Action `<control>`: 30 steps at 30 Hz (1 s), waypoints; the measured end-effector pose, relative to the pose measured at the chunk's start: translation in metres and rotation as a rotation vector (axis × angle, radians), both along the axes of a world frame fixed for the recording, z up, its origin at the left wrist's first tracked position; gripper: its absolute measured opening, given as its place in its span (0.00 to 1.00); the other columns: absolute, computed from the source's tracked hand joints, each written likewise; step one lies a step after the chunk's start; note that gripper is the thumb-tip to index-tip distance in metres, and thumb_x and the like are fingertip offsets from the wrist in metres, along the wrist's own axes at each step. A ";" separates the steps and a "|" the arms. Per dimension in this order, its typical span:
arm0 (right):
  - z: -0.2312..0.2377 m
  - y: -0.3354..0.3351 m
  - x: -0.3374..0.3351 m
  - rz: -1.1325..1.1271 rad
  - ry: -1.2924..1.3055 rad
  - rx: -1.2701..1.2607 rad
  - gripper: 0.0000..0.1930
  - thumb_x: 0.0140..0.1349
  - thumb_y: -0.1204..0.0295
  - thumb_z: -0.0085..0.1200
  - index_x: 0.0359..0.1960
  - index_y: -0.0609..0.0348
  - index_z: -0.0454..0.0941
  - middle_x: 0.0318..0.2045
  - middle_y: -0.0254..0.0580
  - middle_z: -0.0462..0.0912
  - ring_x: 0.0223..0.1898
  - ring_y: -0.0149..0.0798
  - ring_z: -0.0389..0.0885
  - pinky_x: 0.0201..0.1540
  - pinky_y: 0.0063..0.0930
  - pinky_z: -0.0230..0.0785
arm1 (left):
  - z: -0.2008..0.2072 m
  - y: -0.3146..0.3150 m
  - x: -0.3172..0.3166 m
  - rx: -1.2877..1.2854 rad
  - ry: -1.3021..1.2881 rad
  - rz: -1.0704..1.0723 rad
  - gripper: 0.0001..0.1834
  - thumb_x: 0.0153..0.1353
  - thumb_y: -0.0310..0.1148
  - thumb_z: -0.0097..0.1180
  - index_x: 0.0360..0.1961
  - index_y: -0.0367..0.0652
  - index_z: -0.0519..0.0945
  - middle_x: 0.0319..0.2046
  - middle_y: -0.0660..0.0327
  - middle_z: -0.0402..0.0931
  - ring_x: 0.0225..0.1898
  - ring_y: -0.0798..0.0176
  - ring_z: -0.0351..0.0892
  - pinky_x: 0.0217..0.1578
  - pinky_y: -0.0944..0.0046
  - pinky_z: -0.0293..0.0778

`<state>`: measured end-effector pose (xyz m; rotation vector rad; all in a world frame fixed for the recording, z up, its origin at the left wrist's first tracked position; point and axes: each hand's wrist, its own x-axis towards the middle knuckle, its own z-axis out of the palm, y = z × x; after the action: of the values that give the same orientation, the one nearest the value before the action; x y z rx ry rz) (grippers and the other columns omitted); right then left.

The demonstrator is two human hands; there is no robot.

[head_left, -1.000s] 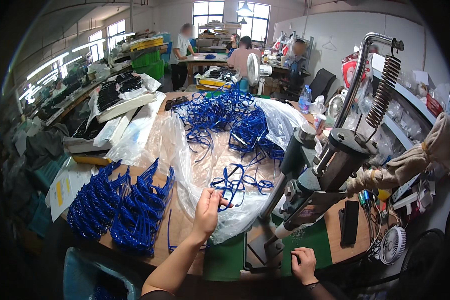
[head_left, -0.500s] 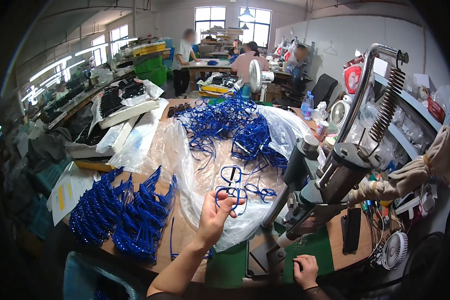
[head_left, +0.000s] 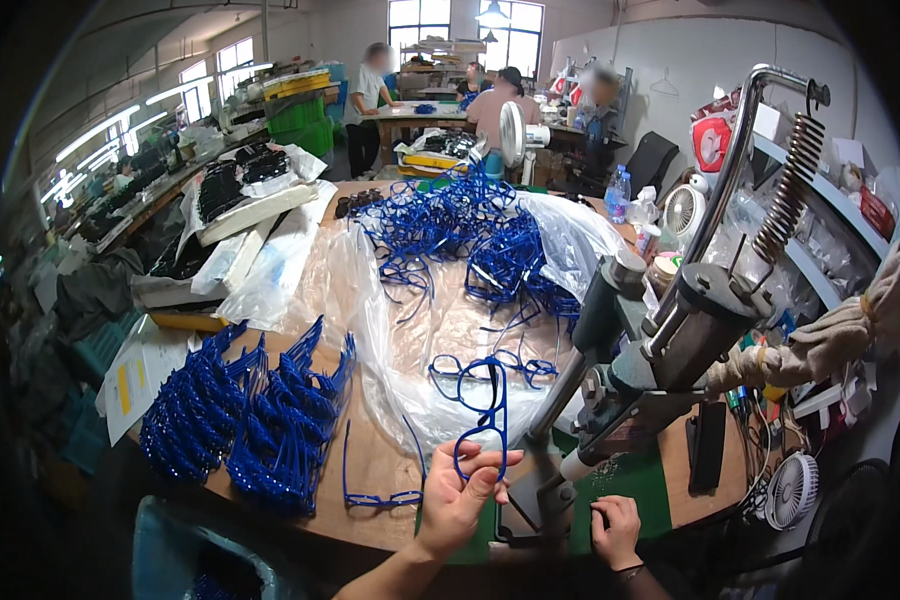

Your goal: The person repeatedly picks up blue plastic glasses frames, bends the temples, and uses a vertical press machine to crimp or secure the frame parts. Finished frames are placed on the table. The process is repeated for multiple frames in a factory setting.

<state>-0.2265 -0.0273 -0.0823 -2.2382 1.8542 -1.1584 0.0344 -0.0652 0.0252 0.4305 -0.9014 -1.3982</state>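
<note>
My left hand [head_left: 458, 512] is closed on one rim of a blue eyeglass frame [head_left: 504, 402], which it holds up on end in front of the press [head_left: 625, 375]. My right hand [head_left: 616, 530] rests on the green mat [head_left: 650, 490] beside the press base, its fingers curled together; what lies under them is hidden. Another blue eyeglass frame [head_left: 382, 499] lies on the wooden table just left of my left hand. Beyond my raised hand, a few more frames lie loose on clear plastic sheeting [head_left: 370, 345], with a tangled heap of blue frames [head_left: 510, 260] behind them.
Rows of stacked blue frames [head_left: 285, 430] cover the table's left side. A blue bin [head_left: 160, 540] stands below the near edge. The press's coil spring [head_left: 795, 185] rises at right, near a cloth-wrapped bar [head_left: 820, 345]. A white fan [head_left: 513, 135] and several people are farther back.
My left hand has brought the eyeglass frame nearer and to the right, toward the press. The frame lying on the table is now uncovered by my forearm. My right hand stays beside the press base.
</note>
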 end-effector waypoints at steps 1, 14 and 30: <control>0.001 0.001 0.000 0.000 -0.003 0.006 0.06 0.44 0.79 0.53 0.27 0.58 0.75 0.30 0.41 0.75 0.33 0.45 0.72 0.35 0.32 0.66 | -0.005 0.004 -0.004 0.056 0.048 0.000 0.17 0.61 0.28 0.47 0.44 0.40 0.53 0.43 0.46 0.72 0.26 0.68 0.72 0.35 0.71 0.70; 0.008 0.008 -0.002 0.111 0.238 0.192 0.20 0.48 0.77 0.54 0.46 0.66 0.69 0.45 0.48 0.70 0.45 0.50 0.68 0.49 0.36 0.62 | -0.007 0.043 -0.031 0.050 -0.182 0.038 0.40 0.55 0.23 0.53 0.60 0.41 0.38 0.45 0.48 0.66 0.28 0.76 0.69 0.30 0.78 0.69; -0.004 -0.004 -0.017 -0.040 -0.211 0.348 0.02 0.51 0.77 0.53 0.25 0.62 0.74 0.22 0.40 0.72 0.24 0.36 0.72 0.27 0.26 0.65 | -0.017 0.054 -0.022 0.094 -0.346 0.024 0.43 0.48 0.16 0.56 0.60 0.36 0.42 0.45 0.44 0.70 0.31 0.65 0.78 0.35 0.68 0.76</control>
<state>-0.2434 -0.0313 -0.0867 -1.8289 1.8541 -0.9446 0.0124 -0.0111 0.0086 0.7688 -1.1067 -1.3701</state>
